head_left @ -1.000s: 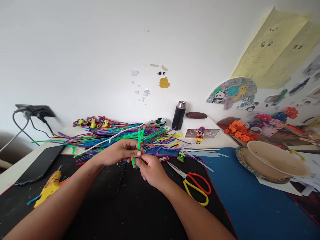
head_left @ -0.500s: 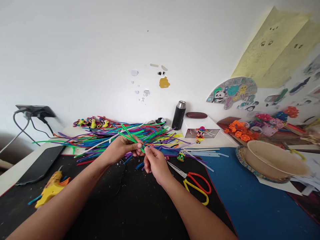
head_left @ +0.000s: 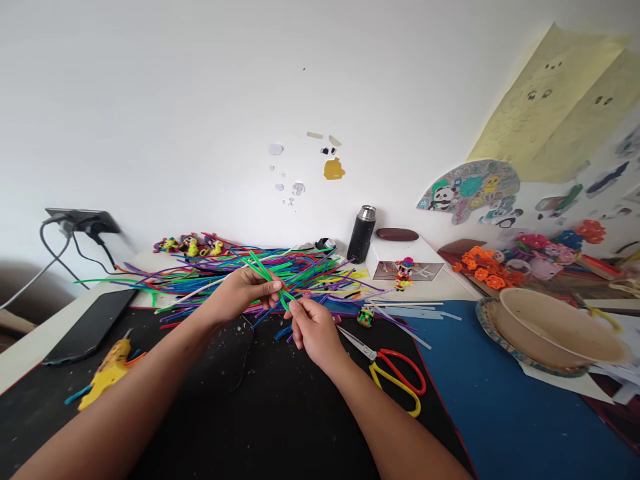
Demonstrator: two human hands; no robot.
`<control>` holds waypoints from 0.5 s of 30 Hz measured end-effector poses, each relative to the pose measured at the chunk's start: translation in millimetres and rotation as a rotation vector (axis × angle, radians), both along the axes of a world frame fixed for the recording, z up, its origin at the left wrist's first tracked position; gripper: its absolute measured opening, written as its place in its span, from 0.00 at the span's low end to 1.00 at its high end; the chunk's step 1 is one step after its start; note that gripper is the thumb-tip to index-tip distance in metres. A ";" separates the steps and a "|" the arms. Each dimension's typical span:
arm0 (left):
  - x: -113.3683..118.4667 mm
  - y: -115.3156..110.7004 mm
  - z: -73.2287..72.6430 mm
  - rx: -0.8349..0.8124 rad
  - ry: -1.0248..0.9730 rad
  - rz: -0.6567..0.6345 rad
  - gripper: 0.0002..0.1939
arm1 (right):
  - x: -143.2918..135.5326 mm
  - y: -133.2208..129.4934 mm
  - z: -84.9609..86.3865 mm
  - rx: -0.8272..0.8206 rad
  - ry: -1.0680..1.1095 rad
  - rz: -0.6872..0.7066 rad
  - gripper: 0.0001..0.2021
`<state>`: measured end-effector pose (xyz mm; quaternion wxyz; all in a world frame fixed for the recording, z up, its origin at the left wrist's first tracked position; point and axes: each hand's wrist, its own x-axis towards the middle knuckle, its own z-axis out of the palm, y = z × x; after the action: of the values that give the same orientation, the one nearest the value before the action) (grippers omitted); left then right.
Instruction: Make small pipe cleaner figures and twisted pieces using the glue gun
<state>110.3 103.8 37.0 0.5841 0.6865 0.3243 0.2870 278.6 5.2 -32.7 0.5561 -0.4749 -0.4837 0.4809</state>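
Green pipe cleaners (head_left: 286,299) stretch between my two hands over the black mat. My left hand (head_left: 250,293) pinches them between thumb and fingers, and their loose ends stick up past its knuckles. With thumb and forefinger, my right hand (head_left: 314,328) grips the lower end of the same pipe cleaners; the exact shape there is covered by the fingertips. Behind both hands spreads a heap of loose pipe cleaners (head_left: 200,275) in many colours. Scissors (head_left: 387,370) with one red and one yellow handle lie open to the right of my right hand.
A yellow glue gun (head_left: 107,373) and a black phone (head_left: 90,328) lie at the left. Along the back stand a black flask (head_left: 361,235), a white box (head_left: 407,250) and a small figure (head_left: 403,273). A beige bowl (head_left: 550,327) sits at the right on the blue mat (head_left: 505,413).
My hands have drawn slightly apart, so more of the green pipe cleaners shows between them. The whole view has shifted a little.
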 end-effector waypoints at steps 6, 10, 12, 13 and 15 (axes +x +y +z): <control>-9.5 7.0 2.6 -0.059 -0.114 0.095 0.24 | -1.8 -4.3 1.6 0.013 -0.142 0.023 0.19; -15.9 12.4 8.2 -0.086 -0.133 0.145 0.26 | -2.5 -5.7 -2.9 0.019 -0.238 0.065 0.17; -18.6 13.7 11.6 -0.074 -0.114 0.144 0.27 | -2.2 -6.0 -4.8 0.035 -0.315 0.057 0.17; -19.6 13.9 13.0 -0.060 -0.102 0.141 0.27 | -2.0 -6.2 -5.1 0.050 -0.365 0.050 0.17; -21.0 13.7 15.1 -0.041 -0.089 0.126 0.26 | -1.6 -6.6 -4.5 0.096 -0.476 0.034 0.17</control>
<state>89.3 117.5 52.1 0.5925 0.6393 0.3463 0.3468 277.0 -1.3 -37.2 0.4401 -0.5397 -0.6312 0.3414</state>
